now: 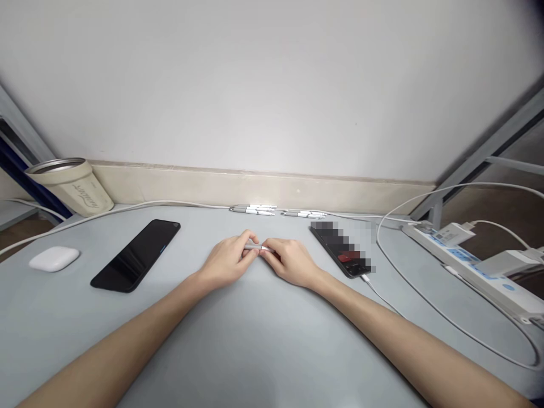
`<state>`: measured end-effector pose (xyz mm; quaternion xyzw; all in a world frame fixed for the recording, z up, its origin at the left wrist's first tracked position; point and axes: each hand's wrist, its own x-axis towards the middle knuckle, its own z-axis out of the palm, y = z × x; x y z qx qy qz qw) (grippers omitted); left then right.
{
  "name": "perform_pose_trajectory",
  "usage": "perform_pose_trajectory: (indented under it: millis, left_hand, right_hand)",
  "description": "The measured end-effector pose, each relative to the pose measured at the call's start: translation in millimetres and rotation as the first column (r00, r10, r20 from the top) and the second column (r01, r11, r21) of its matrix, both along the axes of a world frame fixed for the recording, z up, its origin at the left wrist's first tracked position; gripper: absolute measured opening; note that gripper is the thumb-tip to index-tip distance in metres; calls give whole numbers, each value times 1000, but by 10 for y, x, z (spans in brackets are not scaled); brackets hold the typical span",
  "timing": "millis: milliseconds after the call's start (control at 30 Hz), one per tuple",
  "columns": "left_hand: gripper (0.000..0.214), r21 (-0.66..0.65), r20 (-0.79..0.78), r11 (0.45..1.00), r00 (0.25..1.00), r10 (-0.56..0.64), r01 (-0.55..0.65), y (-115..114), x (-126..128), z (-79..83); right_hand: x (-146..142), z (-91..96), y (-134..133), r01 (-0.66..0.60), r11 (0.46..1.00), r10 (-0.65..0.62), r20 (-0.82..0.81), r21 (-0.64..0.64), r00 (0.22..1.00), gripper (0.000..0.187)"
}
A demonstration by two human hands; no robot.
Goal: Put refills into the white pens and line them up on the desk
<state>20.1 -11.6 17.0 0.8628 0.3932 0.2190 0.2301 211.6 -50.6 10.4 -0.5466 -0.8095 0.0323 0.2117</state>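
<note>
Near the middle of the grey table (204, 351), my left hand (227, 258) and my right hand (293, 262) meet fingertip to fingertip. Between them lies a slim pen (253, 246), grey on the left part and white on the right. My left fingers are closed round the grey part, while my right thumb and fingers pinch the white end. Part of the pen is hidden in both hands. Behind them, a group of white and grey pens (253, 209) lies along the wall, with a second group of similar pens (304, 215) to its right.
On the left are a black phone (136, 255), a white earphone case (54, 259) and a cream tumbler (76, 187). To the right lie a partly blurred phone (340, 249) on a cable and a power strip (476, 269) with plugs. A white cable (408, 289) loops beside it.
</note>
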Motion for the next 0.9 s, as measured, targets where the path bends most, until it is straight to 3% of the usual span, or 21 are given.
perform_pose_trajectory:
  millis: [367,600,900]
  left_hand:
    - [26,75,-2,997,1000,-14,14,64,7,-74]
    - [22,41,25,999,1000,-17,16,18,-7,-30]
    - [25,90,-3,996,1000,-21,21,49,7,-57]
  right_hand:
    - [-4,-5,-12,-11,1000,13,-54,26,998,21]
    - [0,-6,-4,-21,999,23,-72,37,997,19]
    - [1,-11,-6,-26,999,28,-64,36,998,20]
